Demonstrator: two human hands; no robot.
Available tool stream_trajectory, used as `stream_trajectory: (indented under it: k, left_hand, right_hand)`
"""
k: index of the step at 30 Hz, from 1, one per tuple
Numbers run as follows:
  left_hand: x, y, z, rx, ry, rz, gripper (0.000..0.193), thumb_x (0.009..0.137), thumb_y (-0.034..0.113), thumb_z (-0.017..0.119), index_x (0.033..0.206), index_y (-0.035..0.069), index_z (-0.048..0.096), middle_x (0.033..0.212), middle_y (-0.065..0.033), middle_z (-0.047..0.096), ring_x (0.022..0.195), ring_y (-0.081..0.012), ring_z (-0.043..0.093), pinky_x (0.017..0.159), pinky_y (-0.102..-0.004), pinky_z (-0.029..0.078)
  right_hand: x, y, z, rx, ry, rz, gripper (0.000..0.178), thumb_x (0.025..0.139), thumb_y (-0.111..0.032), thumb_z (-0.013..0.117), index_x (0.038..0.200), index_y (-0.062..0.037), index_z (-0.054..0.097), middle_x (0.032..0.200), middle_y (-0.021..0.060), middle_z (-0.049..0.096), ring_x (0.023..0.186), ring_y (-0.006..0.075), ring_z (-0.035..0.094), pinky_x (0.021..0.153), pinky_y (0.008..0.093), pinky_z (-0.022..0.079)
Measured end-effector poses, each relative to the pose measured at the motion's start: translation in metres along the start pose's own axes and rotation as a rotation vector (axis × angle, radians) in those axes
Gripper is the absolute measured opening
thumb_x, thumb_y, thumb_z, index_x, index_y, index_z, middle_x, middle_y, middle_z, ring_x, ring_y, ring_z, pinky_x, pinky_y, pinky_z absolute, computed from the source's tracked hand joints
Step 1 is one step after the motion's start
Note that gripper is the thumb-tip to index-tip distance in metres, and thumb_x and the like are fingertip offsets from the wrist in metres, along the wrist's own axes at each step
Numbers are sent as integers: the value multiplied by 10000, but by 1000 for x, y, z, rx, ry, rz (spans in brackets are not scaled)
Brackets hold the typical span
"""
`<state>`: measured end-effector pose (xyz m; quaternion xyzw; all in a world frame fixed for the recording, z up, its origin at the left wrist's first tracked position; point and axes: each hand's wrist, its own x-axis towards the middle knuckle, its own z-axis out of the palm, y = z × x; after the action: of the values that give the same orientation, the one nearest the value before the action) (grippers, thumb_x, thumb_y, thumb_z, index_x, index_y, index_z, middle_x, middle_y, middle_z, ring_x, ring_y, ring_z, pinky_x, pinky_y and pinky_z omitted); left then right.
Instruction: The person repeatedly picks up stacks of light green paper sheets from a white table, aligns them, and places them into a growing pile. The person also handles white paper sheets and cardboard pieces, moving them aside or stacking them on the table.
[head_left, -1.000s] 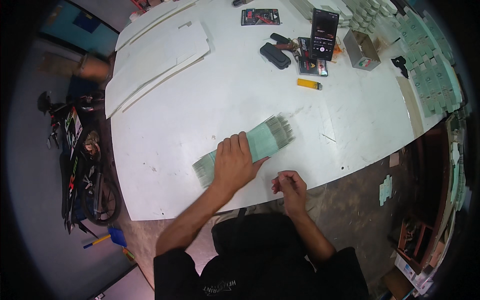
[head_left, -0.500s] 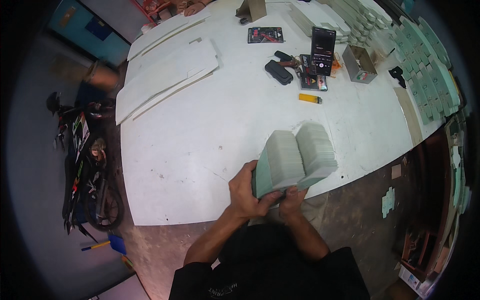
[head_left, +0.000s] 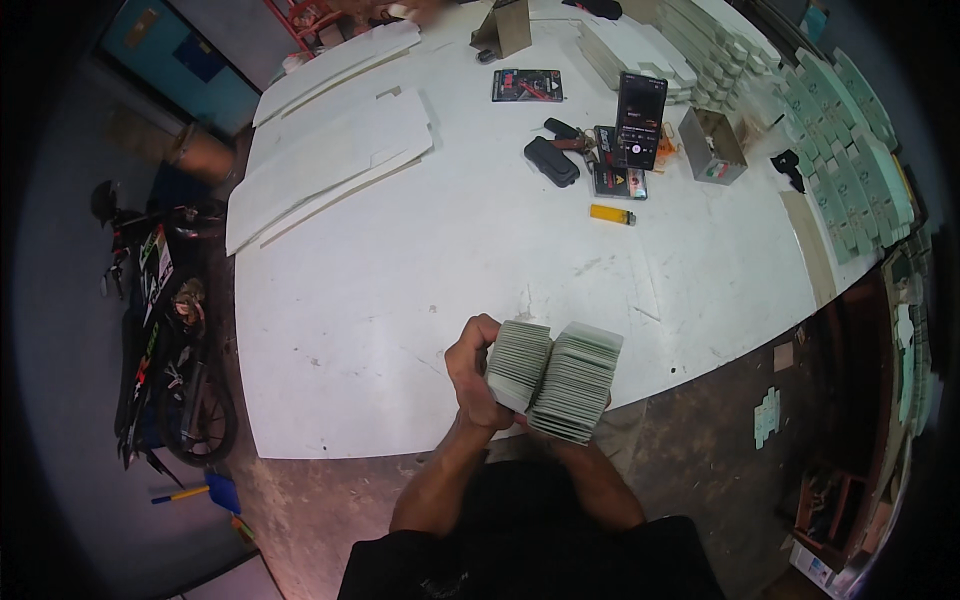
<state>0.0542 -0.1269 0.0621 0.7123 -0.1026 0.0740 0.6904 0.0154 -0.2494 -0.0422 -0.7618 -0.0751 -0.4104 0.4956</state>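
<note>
Bundle of folded card pieces (head_left: 576, 382), white and pale green, one: two thick rows packed side by side, edges facing up, a narrow gap between; located on the near side of the yellow lighter (head_left: 611, 215), at the person's edge of the worktop (head_left: 390, 350). Contact between bundle and worktop: cannot be told.

Left hand (head_left: 468, 375): curled around the bundle's left side, gripping it; nearer the person than the lighter and left of it.

Right hand (head_left: 563, 450): mostly hidden behind and under the bundle; its grip cannot be told.

Phone (head_left: 640, 118), upright, screen lit: just beyond the lighter, slightly right, in front of a flat dark package (head_left: 628, 183).

Black pouch (head_left: 551, 161), lying: beyond the lighter, to its left.

Grey box (head_left: 698, 150), open-topped: beyond the lighter, to its right.

White sheets (head_left: 350, 155), large, stacked: well left of the lighter.

Pale green card stacks (head_left: 852, 180), several: well right of the lighter.
</note>
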Motion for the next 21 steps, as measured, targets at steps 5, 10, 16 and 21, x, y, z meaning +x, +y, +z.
stream_trajectory:
  k: [5, 10, 16, 21]
  left_hand:
    - [8, 33, 17, -28, 94, -34, 902, 1045, 734, 202, 1084, -70, 609, 983, -109, 657, 924, -193, 633, 861, -327, 508]
    - [9, 19, 1, -194, 75, 63, 1011, 1019, 805, 106, 974, -63, 623, 882, -125, 641, 817, -205, 626, 835, -329, 514]
    - [7, 37, 7, -197, -3, 111, 1025, 1007, 822, 178, 1193, -87, 614, 1146, -211, 673, 1062, -294, 657, 963, -398, 527]
    - [-23, 1, -2, 279, -83, 101, 1284, 799, 1006, 177, 1327, -103, 550, 1233, -254, 625, 1165, -336, 629, 997, -433, 504]
  right_hand:
    - [-3, 6, 2, -31, 2, 0, 479, 865, -373, 831, 1029, 56, 699, 873, 160, 668, 682, 273, 626, 563, 378, 503]
    - [-5, 2, -3, 1, -7, 65, 444, 829, -325, 840, 1001, 58, 693, 862, 155, 672, 691, 279, 619, 583, 384, 505]
    - [-53, 27, -16, -121, -68, 88, 489, 904, -386, 772, 1122, 39, 667, 999, 182, 677, 844, 334, 649, 684, 417, 530]
    - [-66, 32, -50, -68, -139, 244, 619, 896, -465, 752, 1228, 29, 582, 1133, 187, 604, 987, 336, 579, 797, 431, 483]
